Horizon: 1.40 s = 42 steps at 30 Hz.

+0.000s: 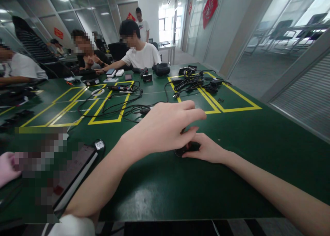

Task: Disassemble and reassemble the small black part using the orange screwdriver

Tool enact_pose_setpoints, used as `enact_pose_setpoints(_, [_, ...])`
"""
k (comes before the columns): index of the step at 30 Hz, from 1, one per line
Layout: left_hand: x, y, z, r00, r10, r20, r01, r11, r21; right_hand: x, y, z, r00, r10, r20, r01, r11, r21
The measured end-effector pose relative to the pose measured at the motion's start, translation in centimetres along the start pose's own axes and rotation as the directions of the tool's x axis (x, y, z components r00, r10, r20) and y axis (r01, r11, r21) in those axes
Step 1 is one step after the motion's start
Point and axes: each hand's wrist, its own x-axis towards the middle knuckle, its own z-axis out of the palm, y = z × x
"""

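My right hand (208,148) rests on the green table with thumb and fingers around a small black object (193,147). Its rounded dark edge shows at the left of the grip, but my hands cover too much to tell its kind. Stretched across from the left, my left hand (171,124) hovers just above and beyond that object. Its fingers are bent and spread, with a gap between forefinger and thumb. Whether a fingertip touches the black object cannot be made out.
A tangle of black cables and adapters (193,82) lies by yellow tape rectangles. More black cable (110,103) loops left of it. A tablet-like device (74,174) lies beside my left forearm, near another person's hand (9,167). A person in white (143,55) sits across the green table (257,153).
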Motion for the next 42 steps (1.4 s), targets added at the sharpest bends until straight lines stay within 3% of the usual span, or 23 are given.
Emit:
enact_pose_setpoints(12, [0.2,0.0,0.1,0.999,0.043,-0.002,-0.043,0.998,-0.045,-0.1,-0.3,-0.3,0.996,0.09,-0.022,-0.088,0.994,0.056])
enact_pose_setpoints(19, [0.2,0.1,-0.2,0.996,0.085,0.004,-0.085,0.994,-0.066,0.1,-0.8,-0.4,0.999,0.034,0.002,-0.034,0.999,0.041])
enact_pose_setpoints(31, [0.4,-0.3,0.2,0.997,0.07,-0.02,-0.071,0.997,-0.041,0.3,-0.9,-0.3,0.994,0.104,-0.031,-0.099,0.986,0.135])
enact_pose_setpoints(35, [0.5,-0.2,0.1,0.996,0.084,-0.024,-0.084,0.996,-0.02,0.1,-0.9,-0.6,0.987,0.158,0.006,-0.157,0.979,0.126])
enact_pose_setpoints(42, [0.4,-0.2,0.1,0.999,0.052,-0.003,-0.052,0.992,-0.117,-0.1,-0.8,-0.5,0.987,0.128,0.099,-0.14,0.982,0.127])
